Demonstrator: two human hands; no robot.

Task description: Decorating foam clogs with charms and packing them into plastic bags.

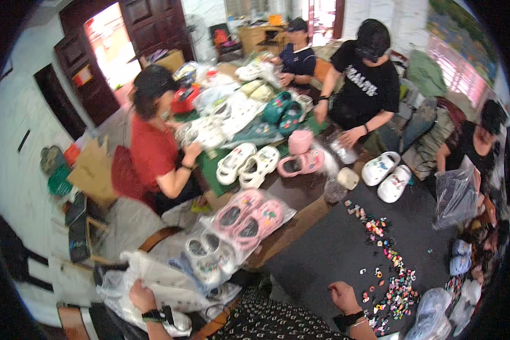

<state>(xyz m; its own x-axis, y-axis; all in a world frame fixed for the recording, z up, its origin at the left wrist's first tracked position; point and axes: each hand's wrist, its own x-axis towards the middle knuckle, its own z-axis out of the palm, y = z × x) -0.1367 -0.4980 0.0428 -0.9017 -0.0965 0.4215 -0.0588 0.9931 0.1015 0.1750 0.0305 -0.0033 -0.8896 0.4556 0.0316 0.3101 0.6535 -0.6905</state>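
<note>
At the lower left my left hand [143, 297] is closed on the edge of a clear plastic bag [167, 289] with whitish contents, whose kind I cannot make out. My right hand [344, 297] is over the dark table mat [317, 249], its fingers curled in; whatever they may hold is hidden. Just right of it, many small colourful shoe charms [399, 289] lie scattered. Beyond my left hand are bagged white clogs with grey insides [209, 258] and bagged pink clogs [249, 218].
White clogs [388, 175] and cream clogs [248, 165] stand farther off, with pink clogs [301, 163] between them. Bagged footwear [232, 116] is heaped across the far table. Several people sit or stand around; one at the right holds a clear bag [458, 192]. Blue clogs [460, 258] lie at the right edge.
</note>
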